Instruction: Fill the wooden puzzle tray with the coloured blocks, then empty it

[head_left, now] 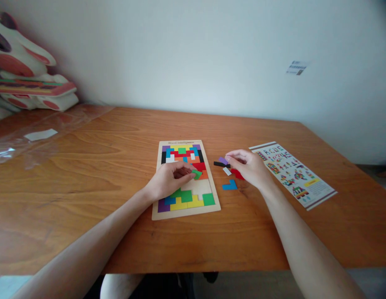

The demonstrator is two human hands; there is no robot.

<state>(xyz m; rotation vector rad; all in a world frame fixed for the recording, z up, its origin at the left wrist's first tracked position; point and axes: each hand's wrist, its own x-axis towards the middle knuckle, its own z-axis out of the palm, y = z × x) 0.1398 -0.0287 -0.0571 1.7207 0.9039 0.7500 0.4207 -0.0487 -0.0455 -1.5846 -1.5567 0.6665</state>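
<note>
My left hand (166, 179) is over the wooden puzzle board (155, 216), pinching a green puzzle piece (197, 174) between thumb and fingers. Colourful pieces fill the board's top and bottom, with bare wood showing in the middle right; my hand covers part of it. To the right of the board, my right hand (249, 165) has its fingertips closed on a purple puzzle piece (223, 160). Below and beside those fingers lie a black piece (221, 164), a white piece (227, 171) and a red piece (238, 174), partly hidden. A blue piece (229, 185) lies nearer to me.
A printed pattern sheet (297, 174) lies on the wooden table (118, 137), right of my right hand. At the left are a clear plastic bag (71, 120) with a white paper (41, 134) and a toy keyboard shaped like an animal (34, 83). The wall (193, 54) stands behind.
</note>
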